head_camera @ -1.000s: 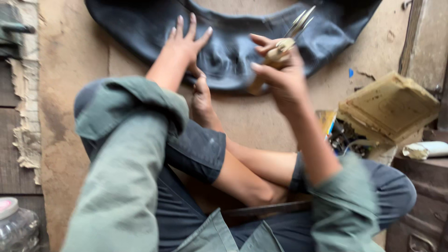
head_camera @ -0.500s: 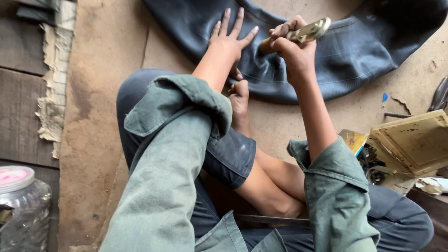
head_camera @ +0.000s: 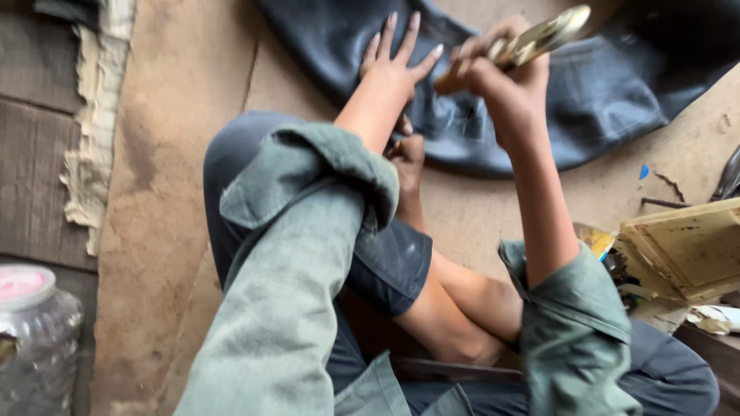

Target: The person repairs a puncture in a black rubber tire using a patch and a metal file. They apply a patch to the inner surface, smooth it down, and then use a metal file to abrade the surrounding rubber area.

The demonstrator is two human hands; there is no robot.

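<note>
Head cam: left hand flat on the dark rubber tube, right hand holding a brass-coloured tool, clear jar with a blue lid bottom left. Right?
One thing is off: the jar has a pink lid, not blue, as the head view shows. The rest stands: left hand lies flat on the dark rubber tube, and the right hand holds the brass-coloured tool.

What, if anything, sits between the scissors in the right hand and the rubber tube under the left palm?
Nothing visible. The right hand holds the scissors raised over the dark rubber tube. The left hand lies flat on the tube beside them, fingers spread, not under the blades. The blade tips run out of the picture, so contact there cannot be told.
</note>
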